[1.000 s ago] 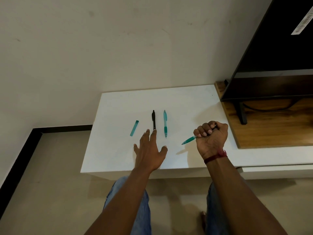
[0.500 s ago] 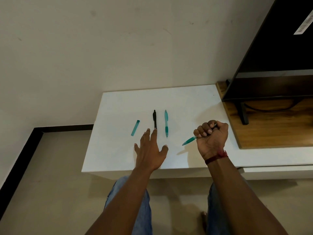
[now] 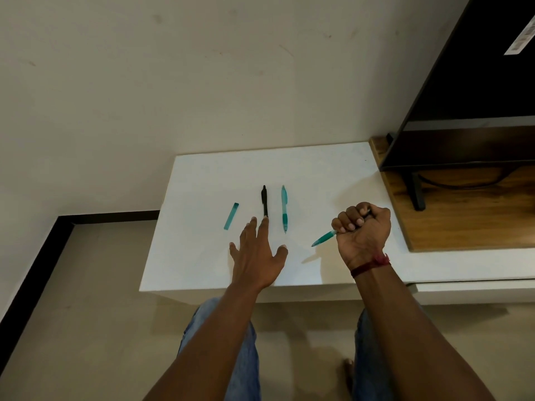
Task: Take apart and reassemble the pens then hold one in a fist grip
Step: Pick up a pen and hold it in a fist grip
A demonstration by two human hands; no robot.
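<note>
Teal pen (image 3: 324, 238) fisted in right hand (image 3: 362, 230); left hand (image 3: 256, 256) apart.

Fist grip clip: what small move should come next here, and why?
Probably lower the right hand and lay its teal pen on the white table: the fingers already wrap it in a full fist, so that step looks done, while the left hand is open by the black pen.

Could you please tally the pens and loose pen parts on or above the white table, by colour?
Teal pens: 2 (lying pen; held pen, gripped in the right hand)
Black pen: 1
Loose teal piece: 1
Total: 4
</note>
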